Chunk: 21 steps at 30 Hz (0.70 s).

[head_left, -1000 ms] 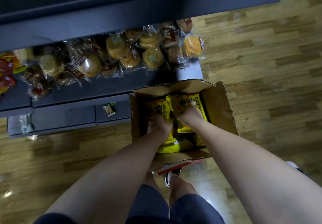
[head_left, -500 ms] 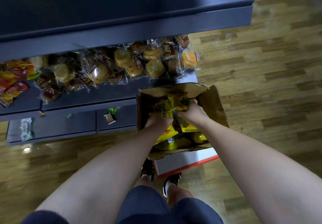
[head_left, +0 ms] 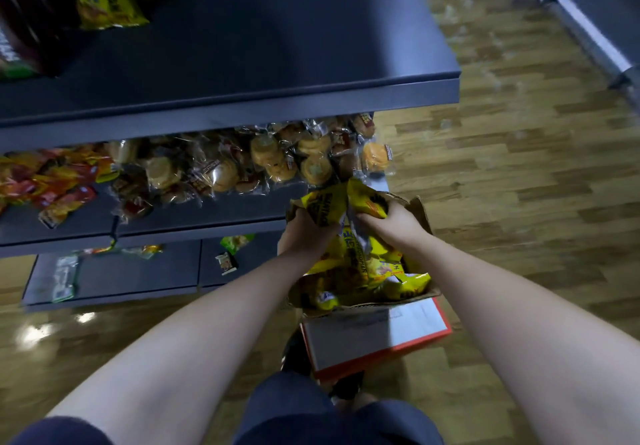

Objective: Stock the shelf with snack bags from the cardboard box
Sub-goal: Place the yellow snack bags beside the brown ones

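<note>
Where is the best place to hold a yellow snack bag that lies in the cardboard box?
Probably the crimped top edge of a yellow snack bag, reached from above through the open top of the cardboard box: the walls block the sides, and the puffed middle looks slippery.

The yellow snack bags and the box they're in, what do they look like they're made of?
The yellow snack bags look like glossy plastic film: they crinkle and catch bright highlights, and one shows a silvery edge. The box looks like plain brown corrugated cardboard, matte, with bent flaps. The left hand and right hand each grip a bag.
</note>
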{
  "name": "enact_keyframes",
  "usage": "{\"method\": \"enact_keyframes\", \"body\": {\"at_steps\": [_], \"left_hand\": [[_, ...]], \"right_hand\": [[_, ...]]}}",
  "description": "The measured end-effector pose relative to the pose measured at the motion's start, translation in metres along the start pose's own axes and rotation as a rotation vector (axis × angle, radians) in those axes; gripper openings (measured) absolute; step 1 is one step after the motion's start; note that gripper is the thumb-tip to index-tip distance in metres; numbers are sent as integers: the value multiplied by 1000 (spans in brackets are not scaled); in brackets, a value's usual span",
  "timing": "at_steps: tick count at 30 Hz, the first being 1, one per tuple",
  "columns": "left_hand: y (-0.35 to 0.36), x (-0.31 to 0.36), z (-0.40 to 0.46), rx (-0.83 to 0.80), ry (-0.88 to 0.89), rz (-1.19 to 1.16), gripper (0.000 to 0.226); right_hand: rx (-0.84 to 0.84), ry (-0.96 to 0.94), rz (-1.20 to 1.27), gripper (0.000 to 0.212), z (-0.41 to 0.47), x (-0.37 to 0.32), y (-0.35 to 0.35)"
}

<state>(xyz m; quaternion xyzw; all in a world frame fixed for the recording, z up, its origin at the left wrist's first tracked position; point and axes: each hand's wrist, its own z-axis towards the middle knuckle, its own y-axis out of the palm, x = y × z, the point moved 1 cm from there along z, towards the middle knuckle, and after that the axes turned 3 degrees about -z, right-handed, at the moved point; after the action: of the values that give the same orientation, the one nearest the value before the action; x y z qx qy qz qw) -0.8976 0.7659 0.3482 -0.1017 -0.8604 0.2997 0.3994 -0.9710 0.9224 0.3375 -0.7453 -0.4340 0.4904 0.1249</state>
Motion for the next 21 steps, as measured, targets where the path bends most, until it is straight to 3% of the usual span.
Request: {"method": "enact_keyframes", "body": {"at_steps": [4, 8, 12, 21], "left_hand": [[-27, 3, -17, 135, 151, 72, 58], [-53, -7, -32, 275, 345, 107, 61], [-83, -15, -50, 427, 452, 62, 56], [-164, -7, -66, 711, 508, -131, 58]], "right_hand": [[5, -62, -21, 38, -16, -18, -12], [-36, -194, -3, 13, -34, -44, -15], [-78, -344, 35, 37, -49, -74, -10], [-199, -463, 193, 50, -78, -159, -17]]}}
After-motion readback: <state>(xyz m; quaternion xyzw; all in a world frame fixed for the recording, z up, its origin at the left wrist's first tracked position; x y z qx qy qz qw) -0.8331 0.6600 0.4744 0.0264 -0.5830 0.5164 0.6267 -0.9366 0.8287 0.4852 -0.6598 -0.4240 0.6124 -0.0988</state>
